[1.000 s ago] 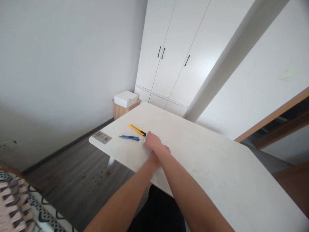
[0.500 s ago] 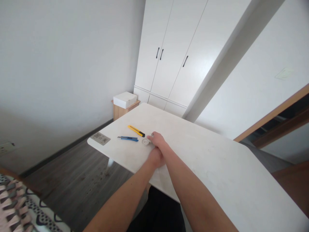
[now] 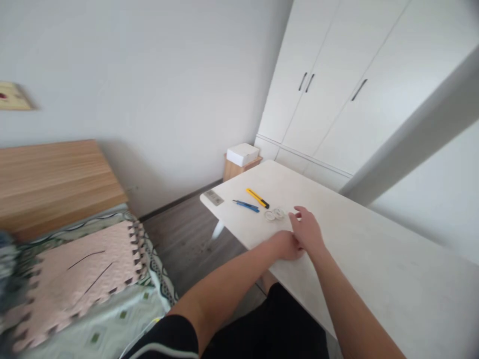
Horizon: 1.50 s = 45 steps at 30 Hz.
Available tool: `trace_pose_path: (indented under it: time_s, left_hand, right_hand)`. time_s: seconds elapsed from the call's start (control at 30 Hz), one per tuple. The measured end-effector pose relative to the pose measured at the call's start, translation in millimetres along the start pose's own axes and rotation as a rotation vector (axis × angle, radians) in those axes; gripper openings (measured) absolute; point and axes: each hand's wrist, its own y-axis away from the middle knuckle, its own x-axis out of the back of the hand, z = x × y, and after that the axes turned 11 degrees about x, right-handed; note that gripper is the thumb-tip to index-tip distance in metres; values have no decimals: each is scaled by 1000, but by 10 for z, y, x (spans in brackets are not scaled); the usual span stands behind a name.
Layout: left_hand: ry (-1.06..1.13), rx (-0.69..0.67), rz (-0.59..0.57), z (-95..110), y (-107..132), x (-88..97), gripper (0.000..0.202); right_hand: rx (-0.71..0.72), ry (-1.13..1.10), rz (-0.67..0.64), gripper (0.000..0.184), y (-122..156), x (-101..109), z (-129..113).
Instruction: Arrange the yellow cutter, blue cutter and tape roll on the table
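My right hand [image 3: 307, 230] hovers just right of two small clear rolls of tape; its thumb and forefinger are apart and nothing shows between them. One tape roll [image 3: 269, 216] lies on the white table [image 3: 374, 254], with the other tape roll [image 3: 279, 213] beside it. Against the near table edge rests my left hand [image 3: 287, 245], partly behind my right hand, its fingers hidden. Left of the rolls lie a yellow utility knife [image 3: 256, 197] with a black end and a blue utility knife [image 3: 246, 205], nearly parallel.
A printed label [image 3: 213, 198] is stuck on the table's left corner. Behind it, a white box [image 3: 242, 154] stands on a small wooden cabinet. White wardrobe doors [image 3: 318, 99] rise at the back. At left is a bed with a pink foam mat [image 3: 90, 269].
My view has swung left, bringing the bed into sight. My right hand has come away from the tape rolls, which stay on the table. Both utility knives lie as before.
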Motion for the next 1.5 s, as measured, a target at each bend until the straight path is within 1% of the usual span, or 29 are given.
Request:
trace_pose_path:
  time_s: [0.07,0.1,0.17,0.2,0.23,0.27,0.3,0.37,0.4,0.43,0.47,0.5,0.57,0.6,0.67,0.73,0.8,0.83,0.9,0.97,1.07,1.17,1.27,1.33,1.43,1.47,1.5]
  left_hand:
    - [-1,44,-48,-70,266,153,28]
    - [19,48,-54,-118,461,244,29]
    - [118,23,-10,-233,976,434,31]
    - [165,51,54,-295,1288,522,32]
    - [211,122,125,-357,1628,599,34]
    - [243,211,166,-414,1989,660,34]
    - [275,356,224,-462,2362,702,35]
    - [321,730,343,-507,3121,723,37]
    - [320,910,398,-492,3491,702,38]
    - [310,1058,447,-445,3846,660,39]
    - [300,1172,486,-367,4181,601,39]
    - [298,1264,500,-258,4490,525,40]
    - [312,1426,479,24,5017,340,41]
    - [305,1507,467,179,5230,237,42]
    - [280,1710,459,458,5558,34,44]
    - [286,1808,471,638,5767,-130,41]
    - [312,1841,468,683,5870,-219,39]
    - [312,1841,456,658,5888,-230,37]
    - [295,1816,422,540,5865,-192,33]
    - [270,1769,392,375,5786,-102,30]
    - [255,1665,357,131,5597,74,28]
    - [273,1501,337,-67,5317,287,29]
    - [255,1308,313,-261,4895,579,33]
    - [235,1188,267,-410,4511,808,36]
    - [199,955,178,-637,3790,1098,41]
    - [195,859,116,-700,3519,1153,42]
    - [172,777,82,-748,3236,1176,43]
  right_hand:
    - [53,-95,30,44,215,16,2]
    - [82,-134,16,43,324,4,-1]
    - [132,-187,-46,45,527,-58,-11]
    - [148,-201,-80,47,613,-105,-14]
    - [159,-206,-105,48,686,-158,-12]
    - [170,-204,-114,48,742,-215,-2]
    - [187,-198,-112,47,782,-272,14]
    - [234,-172,-79,43,815,-377,68]
    - [257,-153,-59,41,812,-422,102]
    - [276,-133,-47,39,798,-460,135]
    - [288,-113,-43,37,778,-493,166]
    - [300,-96,-41,35,753,-519,191]
    - [331,-81,-38,32,707,-548,213]
    - [351,-81,-32,31,691,-550,211]
    - [384,-85,-9,33,684,-531,182]
    - [393,-69,-8,37,715,-489,140]
    - [380,-34,-25,39,780,-438,108]
    - [377,-15,-37,41,821,-415,101]
    - [390,19,-37,42,910,-379,107]
    - [429,48,-12,43,996,-358,123]
    - [475,89,37,42,1110,-329,105]
    - [462,68,61,44,1277,-244,6]
    - [399,-51,54,46,1617,-95,-85]
    - [337,-151,36,44,1975,11,-83]
    - [167,-257,59,38,2696,159,3]
    - [85,-267,80,36,2971,208,31]
    - [-7,-266,100,35,3254,255,46]
